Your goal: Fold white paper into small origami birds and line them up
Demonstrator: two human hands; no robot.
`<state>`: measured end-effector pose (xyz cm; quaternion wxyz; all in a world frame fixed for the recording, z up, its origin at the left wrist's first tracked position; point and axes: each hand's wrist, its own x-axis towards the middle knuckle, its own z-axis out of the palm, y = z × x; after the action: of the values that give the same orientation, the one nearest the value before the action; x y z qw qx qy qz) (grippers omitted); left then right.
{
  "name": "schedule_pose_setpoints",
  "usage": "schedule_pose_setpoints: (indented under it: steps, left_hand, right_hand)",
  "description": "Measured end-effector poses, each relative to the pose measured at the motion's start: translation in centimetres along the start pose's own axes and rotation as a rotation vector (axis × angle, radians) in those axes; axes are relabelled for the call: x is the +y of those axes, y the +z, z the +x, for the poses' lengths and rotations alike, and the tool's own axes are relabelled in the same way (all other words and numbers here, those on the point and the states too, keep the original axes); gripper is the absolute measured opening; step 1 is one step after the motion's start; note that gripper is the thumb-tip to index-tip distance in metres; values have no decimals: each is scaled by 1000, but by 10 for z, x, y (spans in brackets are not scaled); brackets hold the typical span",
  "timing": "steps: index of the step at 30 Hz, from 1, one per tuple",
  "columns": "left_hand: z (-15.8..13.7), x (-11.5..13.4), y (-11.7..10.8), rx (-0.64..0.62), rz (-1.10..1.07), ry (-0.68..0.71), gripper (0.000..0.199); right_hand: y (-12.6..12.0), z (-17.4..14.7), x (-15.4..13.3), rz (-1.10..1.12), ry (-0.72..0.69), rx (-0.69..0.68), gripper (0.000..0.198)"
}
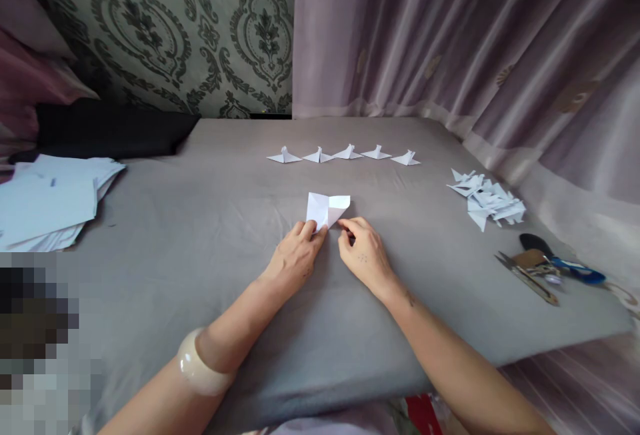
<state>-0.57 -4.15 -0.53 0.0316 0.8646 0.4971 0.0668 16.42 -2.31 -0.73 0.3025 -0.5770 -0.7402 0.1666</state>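
The left hand is nearer, holding the near edge of the white paper with bent fingers. The right hand curls by its lower right side; I can't tell if it pinches. The paper lies just past them both, folded slantwise (I can't tell which way is longest). The bench is gray and wrinkly. Five folded papers sit farther off, near purple curtains.
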Motion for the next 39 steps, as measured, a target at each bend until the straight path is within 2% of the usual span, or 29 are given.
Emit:
schedule_pose_setpoints:
  steps: [3,9,14,21,25,32,39]
  left_hand:
    - [-1,1,1,7,-5,8,54]
    - [-3,4,-1,17,-16,-7,48]
    - [-5,4,-3,11,0,-58,53]
    - [-6,4,-6,-22,10,-69,54]
    - [-6,5,-7,-22,31,-71,52]
    - [-7,5,-4,25,69,-80,50]
    - [-9,6,-5,-1,84,-101,54]
  right_hand:
    - [0,-1,-1,-41,0,-36,35]
    - [-2,-5,-6,-53,-86,-90,37]
    - [-3,-10,-8,-31,-143,-99,36]
    - [2,-8,-7,23,-41,-87,35]
    - [5,-10,-9,-32,34,-46,36]
    - [1,-10,-9,-50,-75,-157,39]
    - [0,-8,-7,-54,-109,-158,39]
